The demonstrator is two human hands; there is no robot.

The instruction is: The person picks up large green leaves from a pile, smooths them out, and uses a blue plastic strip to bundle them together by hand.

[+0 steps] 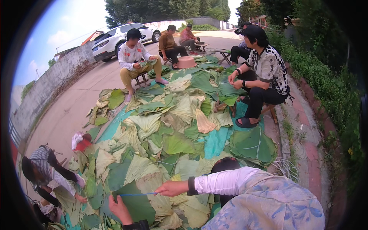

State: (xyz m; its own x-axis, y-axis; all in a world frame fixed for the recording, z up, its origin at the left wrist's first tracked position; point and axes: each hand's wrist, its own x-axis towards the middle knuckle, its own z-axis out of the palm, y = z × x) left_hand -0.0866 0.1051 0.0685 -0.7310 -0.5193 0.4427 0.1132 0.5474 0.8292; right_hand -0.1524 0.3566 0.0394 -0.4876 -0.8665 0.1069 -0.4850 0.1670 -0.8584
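My left hand [120, 210] grips the edge of a dark green lotus leaf [139, 202], low in the view. My right hand [173, 188], with a black band at its wrist, pinches a blue cord [137, 194]. The cord runs taut across the top of that leaf, from my right fingers towards my left thumb. Whether the leaf is single or a stack, I cannot tell. Under and around both hands spreads a heap of lotus leaves [178, 143], some green, some dried pale yellow.
Bundled green leaves [253, 146] tied with white string lie at right, by loose white strings [287, 168]. Several people sit around the heap; a person [43, 164] bends at lower left. A pink basin [186, 62] stands at the far end. Turquoise sheeting [216, 142] shows beneath.
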